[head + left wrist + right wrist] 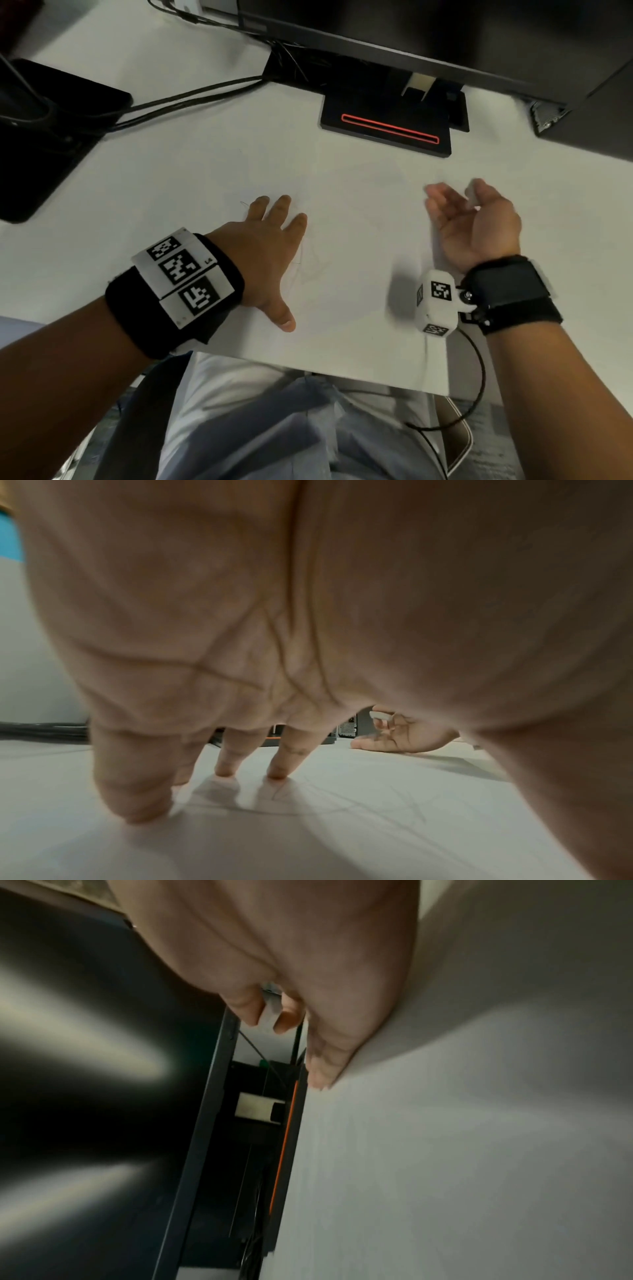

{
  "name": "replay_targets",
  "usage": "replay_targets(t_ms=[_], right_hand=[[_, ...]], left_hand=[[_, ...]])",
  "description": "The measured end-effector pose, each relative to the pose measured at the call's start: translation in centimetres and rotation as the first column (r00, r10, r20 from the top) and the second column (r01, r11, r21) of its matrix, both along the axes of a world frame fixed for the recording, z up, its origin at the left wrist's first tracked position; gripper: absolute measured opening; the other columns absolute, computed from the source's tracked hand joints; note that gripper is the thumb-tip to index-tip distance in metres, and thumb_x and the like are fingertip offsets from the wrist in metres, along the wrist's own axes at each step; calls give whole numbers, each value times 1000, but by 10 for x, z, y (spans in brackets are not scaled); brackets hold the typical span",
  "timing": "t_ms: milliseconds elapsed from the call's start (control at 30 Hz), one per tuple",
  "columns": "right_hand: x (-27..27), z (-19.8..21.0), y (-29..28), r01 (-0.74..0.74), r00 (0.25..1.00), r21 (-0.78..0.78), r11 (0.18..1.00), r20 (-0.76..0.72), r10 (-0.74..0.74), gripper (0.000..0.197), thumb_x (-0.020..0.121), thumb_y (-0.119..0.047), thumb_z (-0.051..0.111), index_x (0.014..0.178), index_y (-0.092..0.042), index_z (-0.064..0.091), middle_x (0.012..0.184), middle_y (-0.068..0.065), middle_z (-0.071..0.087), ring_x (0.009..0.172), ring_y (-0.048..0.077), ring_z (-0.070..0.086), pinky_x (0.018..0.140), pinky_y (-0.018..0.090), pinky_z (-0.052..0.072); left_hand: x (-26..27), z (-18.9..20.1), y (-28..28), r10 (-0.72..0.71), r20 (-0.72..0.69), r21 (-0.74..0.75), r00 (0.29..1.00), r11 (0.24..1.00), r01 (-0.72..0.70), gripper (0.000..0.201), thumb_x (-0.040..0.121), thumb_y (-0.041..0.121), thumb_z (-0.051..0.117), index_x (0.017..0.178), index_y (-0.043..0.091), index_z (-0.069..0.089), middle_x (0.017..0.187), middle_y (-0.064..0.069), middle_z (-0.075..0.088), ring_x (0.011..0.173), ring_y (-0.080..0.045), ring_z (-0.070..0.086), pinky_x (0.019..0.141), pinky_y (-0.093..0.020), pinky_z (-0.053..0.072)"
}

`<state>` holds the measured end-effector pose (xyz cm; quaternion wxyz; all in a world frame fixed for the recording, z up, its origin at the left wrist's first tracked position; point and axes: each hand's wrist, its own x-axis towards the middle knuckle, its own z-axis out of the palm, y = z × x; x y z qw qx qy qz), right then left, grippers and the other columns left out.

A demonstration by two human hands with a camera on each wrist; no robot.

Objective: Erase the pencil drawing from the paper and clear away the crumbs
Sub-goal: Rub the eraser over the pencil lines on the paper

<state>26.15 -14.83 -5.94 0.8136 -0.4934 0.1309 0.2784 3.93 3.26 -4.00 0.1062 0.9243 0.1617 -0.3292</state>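
I am pressing my left hand (263, 246), fingers spread flat, on the paper (342, 274) near the desk's edge; faint pencil lines (404, 802) are showing just right of it; my right hand (476, 222) is pinching the eraser (472, 193) between thumb and forefinger, its edge skimming the sheet; I am judging short outward strokes best, the left holding the sheet taut.

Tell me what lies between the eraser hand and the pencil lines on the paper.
Nothing visible does. The right hand pinches the eraser to the right of the faint pencil lines; bare paper lies between. The left hand presses beside the lines.
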Motion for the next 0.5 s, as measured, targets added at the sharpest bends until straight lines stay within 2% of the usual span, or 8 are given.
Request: replay_targets(t_ms=[100,167,200,233,267,333,367,500], right_hand=[[-13,-2,6,-15,997,17,1000,77,13,11,102,-16,47,94,-9,51,111,24,65,99,37,69,84,41,59],[-45,4,15,-257,957,-66,964,122,263,11,102,-10,47,92,-10,51,91,22,68,80,35,69,74,41,60],[-64,9,19,-423,876,-196,885,163,454,14,101,-7,47,89,-10,52,80,19,68,67,31,66,63,37,58],[-81,12,21,-567,725,-370,736,199,659,15,100,-5,49,86,-9,53,72,17,67,56,27,61,54,32,52],[-93,12,21,-636,518,-559,533,202,831,15,99,-8,52,85,-7,54,68,13,66,52,24,56,50,30,47],[-103,11,19,-497,145,-848,184,128,981,23,97,-27,59,83,-9,59,68,6,68,54,18,56,55,31,47],[-101,11,19,-374,52,-921,111,99,994,25,96,-33,59,82,-13,60,70,2,68,58,15,58,58,30,47],[-78,14,20,-74,6,-995,66,66,998,22,97,-28,55,81,-15,58,71,-3,62,63,11,54,53,22,34]], left_hand=[[-2,-1,1,10,50,5,999,1000,-10,141,60,74,77,157,22,-12,162,-4,-26,150,-29,-19,115,-52,31],[-3,-2,2,8,90,25,996,1000,-10,133,63,76,74,157,23,-5,164,-3,-19,151,-29,-13,112,-52,36],[-3,-3,3,1,110,36,994,999,-5,130,63,76,73,156,25,-1,164,-3,-16,151,-29,-9,110,-52,39],[-2,-4,3,-5,129,39,992,999,0,127,62,77,73,156,30,0,164,-3,-13,151,-29,-7,108,-52,40],[-2,-4,4,-8,144,36,990,999,3,126,62,76,73,155,36,-1,164,-4,-12,151,-30,-5,107,-52,41],[-2,-5,2,-10,140,22,990,1000,6,124,61,77,73,152,48,-6,163,-4,-14,150,-32,-8,109,-52,38],[-3,-5,1,-7,127,16,992,1000,5,123,61,78,72,151,51,-7,162,-5,-16,150,-32,-11,110,-52,36],[-3,-5,-3,5,91,1,996,1000,-5,127,60,78,73,151,52,-12,161,-8,-26,149,-34,-20,113,-56,31]])
